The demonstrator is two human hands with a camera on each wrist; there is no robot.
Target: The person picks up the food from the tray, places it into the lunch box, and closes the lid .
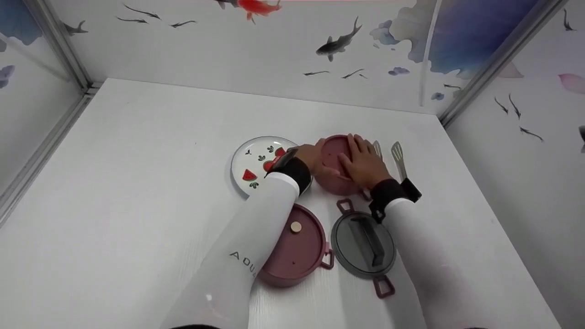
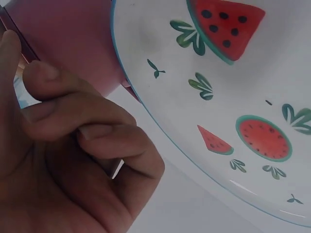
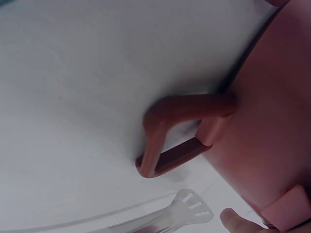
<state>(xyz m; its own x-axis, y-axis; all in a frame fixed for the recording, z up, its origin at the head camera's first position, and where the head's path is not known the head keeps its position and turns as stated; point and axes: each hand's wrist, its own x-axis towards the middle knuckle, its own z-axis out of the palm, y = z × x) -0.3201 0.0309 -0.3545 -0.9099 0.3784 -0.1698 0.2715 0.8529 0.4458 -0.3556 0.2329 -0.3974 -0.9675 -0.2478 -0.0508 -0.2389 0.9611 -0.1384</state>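
Observation:
A smaller dark-red pot point(image 1: 336, 186) with a flat lid point(image 1: 332, 153) stands between both hands. At its left side, my left hand point(image 1: 319, 161) has curled fingers, and its thumb and index fingertips pinch at the lid's rim in the left wrist view. My right hand point(image 1: 365, 164) lies over the lid's right part with its fingers straight and thumb spread. In the right wrist view, the pot's loop handle point(image 3: 155, 141) sticks out over the table. A white plate point(image 1: 240, 157) with watermelon pictures sits left of the pot, partly behind the left wrist.
Nearer me stands a larger dark-red pot point(image 1: 304, 260) with a gold knob on its lid, partly under the left sleeve. Beside it lies a dark grey round piece point(image 1: 345, 242) with a bar handle and two red loops. A slotted turner point(image 1: 399, 157) lies beyond the right wrist.

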